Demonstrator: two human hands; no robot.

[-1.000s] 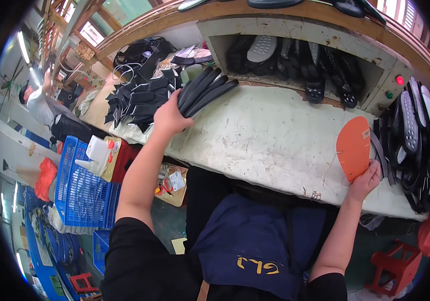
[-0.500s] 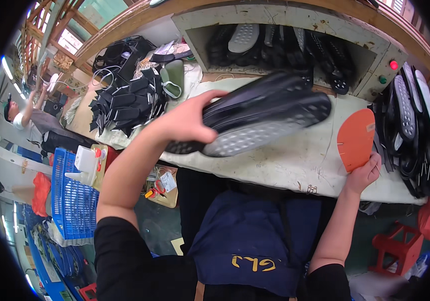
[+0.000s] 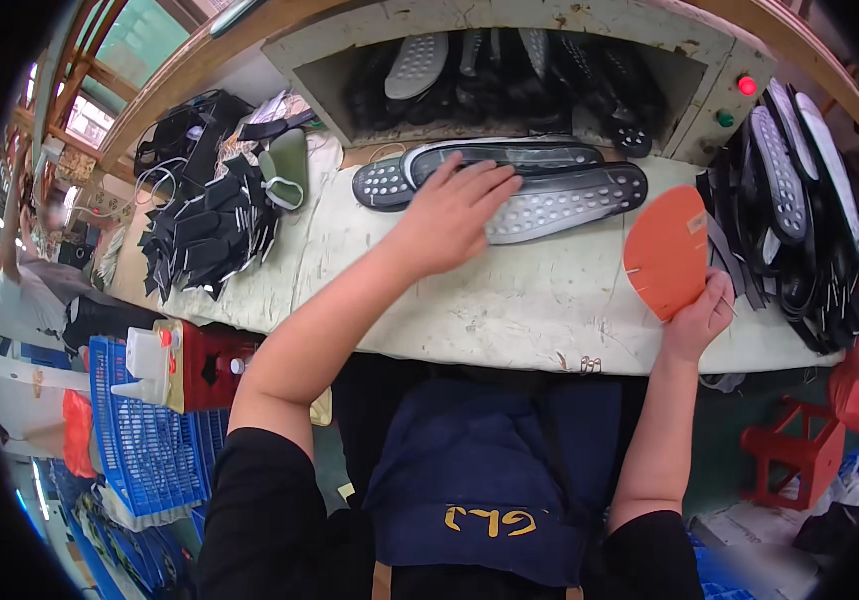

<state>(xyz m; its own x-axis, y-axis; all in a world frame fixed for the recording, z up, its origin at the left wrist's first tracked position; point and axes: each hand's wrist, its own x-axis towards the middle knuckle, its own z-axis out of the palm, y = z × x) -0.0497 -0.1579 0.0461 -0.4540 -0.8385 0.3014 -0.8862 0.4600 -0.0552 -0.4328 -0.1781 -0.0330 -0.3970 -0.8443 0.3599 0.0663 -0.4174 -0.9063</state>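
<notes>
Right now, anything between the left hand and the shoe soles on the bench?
Nothing visible: the left hand lies on the soles. The orange sheet in the right hand is off to the right.

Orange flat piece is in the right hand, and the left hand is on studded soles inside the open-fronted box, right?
Not quite: the head view shows the studded soles under the left hand lying on the worktable, in front of the open-fronted box. The right hand does hold the orange flat piece.
</notes>
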